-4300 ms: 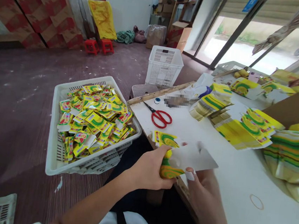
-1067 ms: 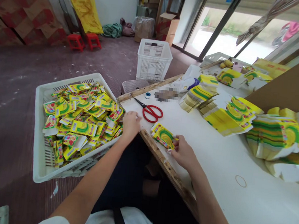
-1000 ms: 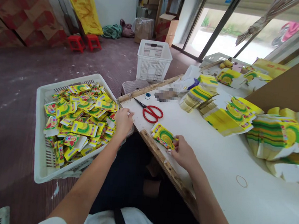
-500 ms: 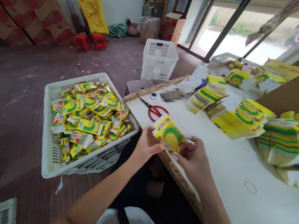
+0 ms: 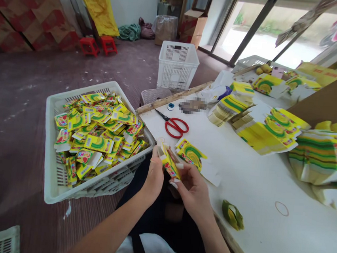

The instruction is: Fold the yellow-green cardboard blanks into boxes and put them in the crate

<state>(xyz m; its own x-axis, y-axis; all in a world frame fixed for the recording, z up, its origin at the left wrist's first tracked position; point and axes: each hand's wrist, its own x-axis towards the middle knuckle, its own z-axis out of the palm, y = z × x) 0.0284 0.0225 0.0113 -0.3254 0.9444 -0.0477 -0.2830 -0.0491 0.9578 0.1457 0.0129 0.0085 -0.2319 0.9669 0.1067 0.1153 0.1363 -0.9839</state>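
Observation:
At the table's edge, my left hand (image 5: 154,181) grips a small yellow printed carton (image 5: 169,163) from its left side, which is turned edge-on and looks partly opened out. The fingers of my right hand (image 5: 194,190) are closed on its right side, near a white flap. Just behind, a flat yellow carton (image 5: 190,151) with a white flap lies on the table. Beyond the hands lie red-handled scissors (image 5: 176,127). Right of my right hand sits a small green-and-yellow bundle (image 5: 233,215); I cannot make out what it is.
A white crate (image 5: 60,195) heaped with small yellow cartons (image 5: 99,143) stands to the left. Stacks of flat cartons (image 5: 271,132) lie on the white table (image 5: 265,239). A spool (image 5: 170,107) and a rubber band (image 5: 281,208) are there too. An upright white crate (image 5: 178,66) stands behind.
Both hands have drawn a little left and down, and the carton between them has turned edge-on. A flat carton and the green bundle now show on the table.

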